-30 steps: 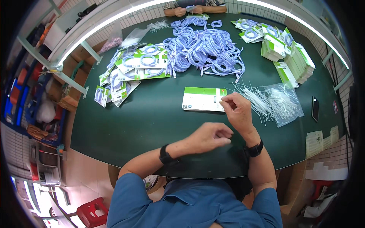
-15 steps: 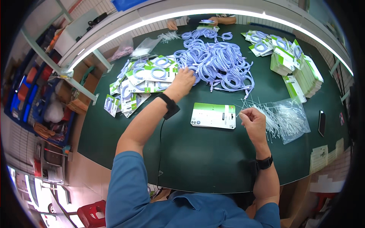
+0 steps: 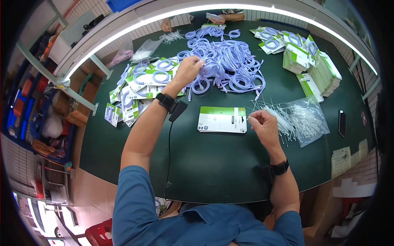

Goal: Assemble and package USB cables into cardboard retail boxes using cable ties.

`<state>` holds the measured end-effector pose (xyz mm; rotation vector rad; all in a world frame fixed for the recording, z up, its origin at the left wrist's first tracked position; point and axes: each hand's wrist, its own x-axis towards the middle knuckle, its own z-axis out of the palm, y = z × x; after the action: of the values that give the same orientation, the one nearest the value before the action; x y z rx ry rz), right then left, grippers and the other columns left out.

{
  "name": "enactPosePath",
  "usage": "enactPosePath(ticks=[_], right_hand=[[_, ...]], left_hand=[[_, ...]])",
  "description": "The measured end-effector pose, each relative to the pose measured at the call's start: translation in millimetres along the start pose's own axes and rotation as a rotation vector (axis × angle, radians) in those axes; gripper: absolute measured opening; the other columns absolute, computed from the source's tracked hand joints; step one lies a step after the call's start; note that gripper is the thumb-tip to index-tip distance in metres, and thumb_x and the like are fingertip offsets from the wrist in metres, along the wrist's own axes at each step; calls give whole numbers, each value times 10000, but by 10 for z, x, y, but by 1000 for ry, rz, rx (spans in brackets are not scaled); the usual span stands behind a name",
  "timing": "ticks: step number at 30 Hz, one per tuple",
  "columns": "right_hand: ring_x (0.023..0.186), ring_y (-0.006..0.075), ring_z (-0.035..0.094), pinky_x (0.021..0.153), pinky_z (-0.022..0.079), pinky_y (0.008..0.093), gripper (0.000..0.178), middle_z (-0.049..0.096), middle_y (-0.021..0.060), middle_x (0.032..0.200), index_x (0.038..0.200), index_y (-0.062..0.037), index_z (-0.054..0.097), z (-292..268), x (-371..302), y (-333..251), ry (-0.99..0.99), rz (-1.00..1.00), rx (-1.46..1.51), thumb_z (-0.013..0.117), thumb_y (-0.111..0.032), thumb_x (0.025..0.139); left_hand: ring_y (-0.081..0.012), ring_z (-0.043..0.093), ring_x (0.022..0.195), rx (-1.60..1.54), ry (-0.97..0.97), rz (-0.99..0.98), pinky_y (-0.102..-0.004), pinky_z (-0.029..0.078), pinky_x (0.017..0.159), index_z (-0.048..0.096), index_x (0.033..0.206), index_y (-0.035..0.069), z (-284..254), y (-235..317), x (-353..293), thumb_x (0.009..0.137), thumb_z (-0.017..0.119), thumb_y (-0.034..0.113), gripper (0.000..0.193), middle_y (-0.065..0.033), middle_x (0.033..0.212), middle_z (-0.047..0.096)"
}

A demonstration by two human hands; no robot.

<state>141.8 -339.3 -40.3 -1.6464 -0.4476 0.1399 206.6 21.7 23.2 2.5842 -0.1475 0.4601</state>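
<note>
My left hand (image 3: 188, 73) is raised at the left side of a large heap of coiled lavender cables (image 3: 236, 57). Its fingers pinch the edge of one lavender cable coil (image 3: 212, 67), which is smeared by motion. In front of me a white and green backing card (image 3: 223, 120) lies flat, apparently on top of at least one more. Beside its right edge, my right hand (image 3: 266, 127) has thumb and forefinger pressed together; whatever they may hold is too small to tell. White cable ties (image 3: 283, 123) spread out next to that hand, spilling from a clear plastic bag (image 3: 314, 127).
Cards with cables fixed on them (image 3: 141, 84) pile up at the left. Stacked cards (image 3: 324, 76) stand at the far right, near a phone (image 3: 342, 123). Across the table a co-worker's hands (image 3: 217, 19) hold a card. A lamp bar (image 3: 221, 13) spans the far side.
My left hand has risen from the heap's edge with a cable coil in its fingers. My right hand stays pinched near the card. The whole view has shifted slightly.
</note>
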Motion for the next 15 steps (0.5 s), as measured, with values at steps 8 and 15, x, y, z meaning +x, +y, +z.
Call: enactPosePath(ticks=[8,15], right_hand=[[654,47,606,587,491,206,69,690,8,787,941,11,700,-45,-27,78,-33,-5,37,726,-50,922],[658,43,611,595,493,205,69,696,11,784,934,15,705,-33,-48,44,-42,-29,-11,728,-48,920]], left_hand=[[-194,677,782,-1358,219,-408,-374,568,830,648,1062,-17,126,313,126,1054,537,195,240,-103,1002,721],[-165,675,804,-1547,238,-467,-346,556,834,663,1105,-7,196,501,258,1045,551,161,211,-80,971,714]])
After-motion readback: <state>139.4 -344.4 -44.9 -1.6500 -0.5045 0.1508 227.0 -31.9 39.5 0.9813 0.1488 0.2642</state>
